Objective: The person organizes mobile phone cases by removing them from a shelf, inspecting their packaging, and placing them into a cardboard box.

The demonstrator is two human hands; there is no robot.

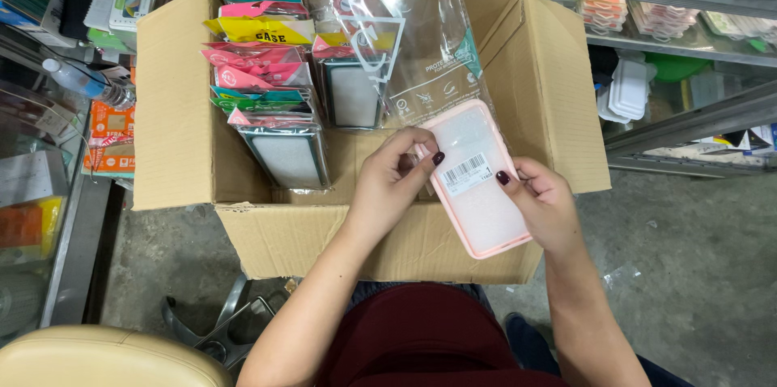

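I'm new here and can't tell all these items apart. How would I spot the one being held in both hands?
Find the big open cardboard box in the middle. Over its front edge, the left hand and right hand hold a pale pink phone case with a frosted clear back and a small white barcode sticker. Unlike the packaged cases standing in the box, it is bare, half out of a clear plastic bag.

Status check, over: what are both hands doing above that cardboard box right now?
Left hand and right hand both grip the pink phone case. Clear plastic bag stands at the case's top end. Cardboard box below, packaged cases inside. Nothing in the way.
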